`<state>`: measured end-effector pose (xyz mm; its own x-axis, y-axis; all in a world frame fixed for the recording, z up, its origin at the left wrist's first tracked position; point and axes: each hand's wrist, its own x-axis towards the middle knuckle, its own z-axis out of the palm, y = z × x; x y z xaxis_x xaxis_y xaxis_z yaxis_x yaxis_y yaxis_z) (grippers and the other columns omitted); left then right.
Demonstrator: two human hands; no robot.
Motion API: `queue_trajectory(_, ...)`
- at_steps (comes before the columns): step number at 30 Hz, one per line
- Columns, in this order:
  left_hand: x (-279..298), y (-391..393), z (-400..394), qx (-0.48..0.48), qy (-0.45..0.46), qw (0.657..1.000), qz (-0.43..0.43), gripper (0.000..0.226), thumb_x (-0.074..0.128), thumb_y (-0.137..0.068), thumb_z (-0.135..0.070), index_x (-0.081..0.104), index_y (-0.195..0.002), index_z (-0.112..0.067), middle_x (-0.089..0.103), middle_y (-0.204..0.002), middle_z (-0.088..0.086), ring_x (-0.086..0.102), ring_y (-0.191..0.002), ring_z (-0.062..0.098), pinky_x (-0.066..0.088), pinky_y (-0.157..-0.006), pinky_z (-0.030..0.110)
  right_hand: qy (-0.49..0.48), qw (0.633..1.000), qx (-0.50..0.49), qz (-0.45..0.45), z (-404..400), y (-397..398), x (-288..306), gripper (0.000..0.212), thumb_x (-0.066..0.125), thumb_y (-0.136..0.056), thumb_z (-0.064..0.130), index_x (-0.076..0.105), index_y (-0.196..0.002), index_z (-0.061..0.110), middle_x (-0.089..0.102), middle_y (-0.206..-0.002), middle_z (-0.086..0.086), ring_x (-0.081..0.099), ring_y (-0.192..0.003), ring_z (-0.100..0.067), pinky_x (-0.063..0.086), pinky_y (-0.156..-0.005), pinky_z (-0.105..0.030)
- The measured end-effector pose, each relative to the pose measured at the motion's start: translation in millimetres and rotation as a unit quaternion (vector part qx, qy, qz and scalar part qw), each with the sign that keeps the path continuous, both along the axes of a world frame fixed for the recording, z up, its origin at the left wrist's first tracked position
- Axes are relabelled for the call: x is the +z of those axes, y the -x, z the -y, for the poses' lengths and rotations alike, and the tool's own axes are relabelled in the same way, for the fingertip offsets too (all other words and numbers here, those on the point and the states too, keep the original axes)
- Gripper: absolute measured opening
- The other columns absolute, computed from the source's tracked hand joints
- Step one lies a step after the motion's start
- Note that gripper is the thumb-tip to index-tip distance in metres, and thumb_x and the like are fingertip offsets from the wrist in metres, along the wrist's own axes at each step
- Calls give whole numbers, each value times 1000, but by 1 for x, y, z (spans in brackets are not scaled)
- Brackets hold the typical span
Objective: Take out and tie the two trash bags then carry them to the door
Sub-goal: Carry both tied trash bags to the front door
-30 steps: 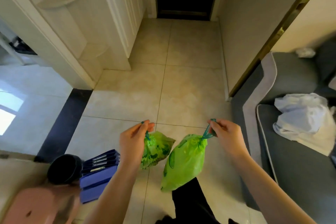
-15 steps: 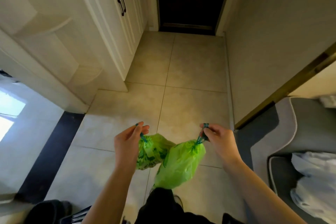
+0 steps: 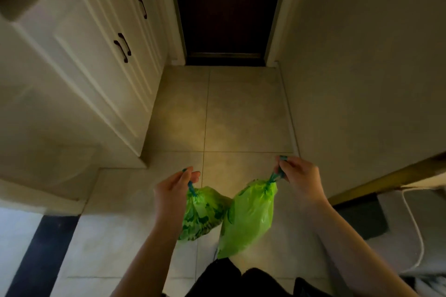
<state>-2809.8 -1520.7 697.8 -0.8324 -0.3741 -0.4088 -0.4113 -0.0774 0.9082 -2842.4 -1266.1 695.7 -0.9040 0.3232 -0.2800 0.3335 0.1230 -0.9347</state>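
Note:
Two green trash bags hang in front of me, both cinched at the top with blue drawstrings. My left hand [image 3: 172, 191] pinches the drawstring of the left trash bag [image 3: 204, 214], which shows dark green contents. My right hand [image 3: 300, 179] pinches the drawstring of the right trash bag [image 3: 248, 219], which hangs longer and tilts toward the left one. The two bags touch at their sides. A dark brown door [image 3: 224, 7] stands shut straight ahead at the end of the tiled hallway floor [image 3: 217, 113].
White cabinets [image 3: 96, 55] with dark handles line the left side of the hallway. A plain wall [image 3: 362, 79] runs along the right, ending at a gold-trimmed edge [image 3: 386, 179]. A grey sofa corner [image 3: 398, 236] sits at lower right. A black floor strip [image 3: 41, 255] lies at lower left.
I have walked forward down the hallway, so the door and cabinets are closer and larger. The sofa has slid out to the right edge. Both hands still carry the bags.

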Motion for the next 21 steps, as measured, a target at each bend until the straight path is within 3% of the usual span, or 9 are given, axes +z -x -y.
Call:
queue_trajectory(2, 0, 44, 2, -6, -2, 1000, -3, 21, 64, -90, -26, 78, -76, -30, 78, -85, -1, 71, -95, 15, 49, -99, 44, -1, 1000, -4, -7, -3, 43, 3, 26, 58, -89, 1, 67, -67, 12, 63, -56, 2, 56, -52, -2, 46, -60, -21)
queue_trajectory(6, -2, 129, 0, -8, -2, 1000, -22, 28, 64, -90, -23, 78, -70, -39, 78, -85, 1, 72, -95, 18, 49, -99, 46, 2, 1000, -5, -14, -11, 123, 8, 17, 53, -89, -4, 69, -91, 0, 64, -70, -9, 61, -59, -6, 51, -70, -24)
queue_trajectory(11, -7, 234, -5, 5, -24, 999, -30, 27, 63, -91, -20, 78, -69, -28, 78, -87, 4, 71, -97, 18, 48, -101, 44, 2, 1000, 1, -12, -20, 231, 2, 17, 52, -89, -6, 68, -87, 1, 64, -71, -6, 61, -55, 2, 52, -65, -17)
queue_trajectory(16, -6, 346, -12, 26, -16, 999, -44, 29, 61, -88, -10, 79, -70, -24, 77, -88, 4, 72, -94, 16, 50, -94, 36, 19, 1000, 21, 4, -29, 347, -5, 22, 53, -88, -7, 68, -80, 6, 63, -67, -6, 62, -53, 2, 52, -71, -25)
queue_trajectory(18, -4, 388, -15, 43, -12, 998, -47, 24, 60, -89, -8, 76, -77, -20, 76, -92, 4, 72, -86, 9, 51, -91, 32, 24, 999, 31, 8, -31, 392, -4, 24, 54, -88, -7, 67, -77, 10, 63, -67, -5, 62, -52, 2, 53, -65, -18)
queue_trajectory(21, -5, 451, -15, 62, -13, 997, -54, 21, 58, -92, -7, 73, -83, -19, 76, -90, 2, 72, -81, 8, 51, -88, 29, 19, 999, 39, 11, -31, 458, -4, 18, 53, -89, -7, 67, -88, 5, 63, -68, -5, 62, -51, 4, 51, -59, -11)
